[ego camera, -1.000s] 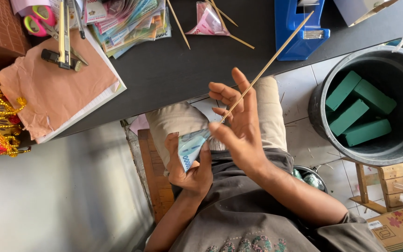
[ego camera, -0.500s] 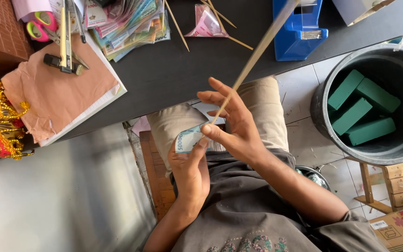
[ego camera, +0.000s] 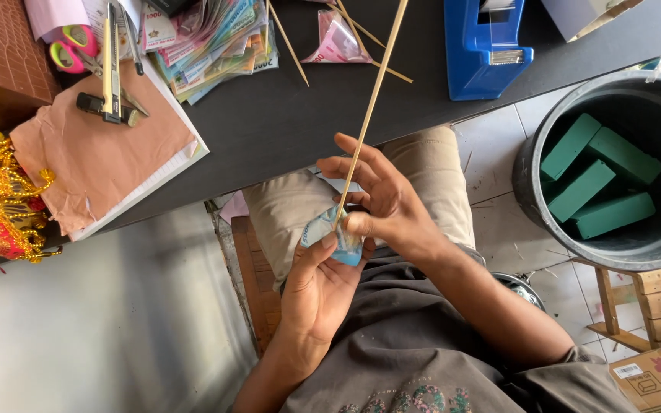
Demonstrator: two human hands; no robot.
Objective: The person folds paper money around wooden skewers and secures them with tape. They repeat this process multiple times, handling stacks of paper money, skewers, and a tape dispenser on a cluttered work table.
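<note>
Banknote, pale blue and folded, sits over the person's lap at centre frame, pinched between both hands. Left hand closes thumb and fingers around its lower edge; right hand grips a thin bamboo skewer against it, the stick slanting toward 12 o'clock across the black table.

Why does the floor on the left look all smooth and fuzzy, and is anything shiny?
Head view: the grey floor at lower left looks soft and featureless, likely out of focus. The hands, the wooden skewer and the folded blue banknote are sharp. Light is even daylight with soft shadows. The blue tape dispenser shows a slight sheen; the bucket interior is darker.
</note>
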